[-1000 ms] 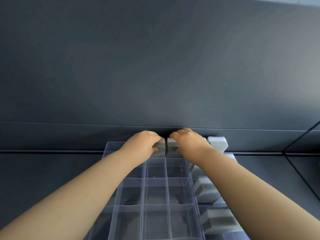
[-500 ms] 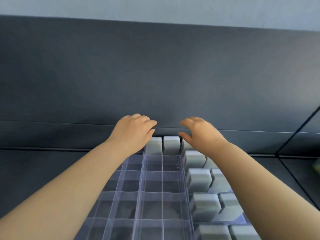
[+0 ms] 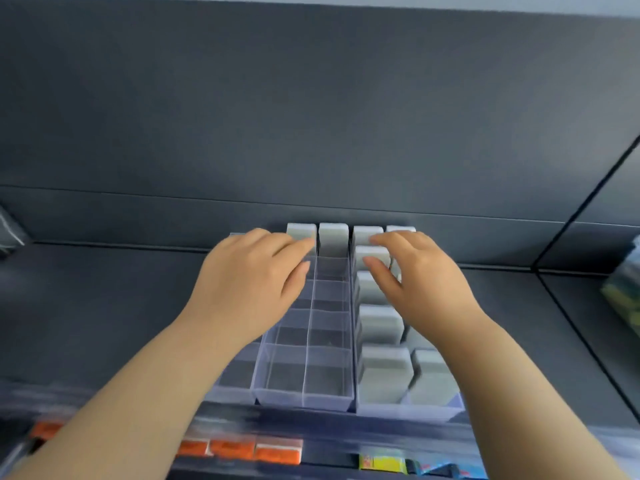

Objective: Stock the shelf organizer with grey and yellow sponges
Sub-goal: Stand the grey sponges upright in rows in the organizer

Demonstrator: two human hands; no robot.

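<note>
A clear plastic shelf organizer (image 3: 304,398) with several divided cells lies on the dark shelf. Two grey sponges (image 3: 333,239) stand upright side by side in its two rearmost middle cells. The two right-hand columns hold several upright grey sponges (image 3: 383,372). My left hand (image 3: 251,285) hovers above the left cells with relaxed fingers and holds nothing. My right hand (image 3: 420,282) hovers over the right columns, fingers loosely spread, empty. No yellow sponge stands in the organizer.
The dark shelf back wall (image 3: 311,116) rises right behind the organizer. Orange price tags (image 3: 239,450) and a yellow tag (image 3: 381,462) line the shelf's front edge. A blurred green and yellow stack (image 3: 623,299) sits at the far right.
Both hands let go of the two rear grey sponges and drew back toward me, apart from each other. The view has tilted down, showing the shelf's front edge.
</note>
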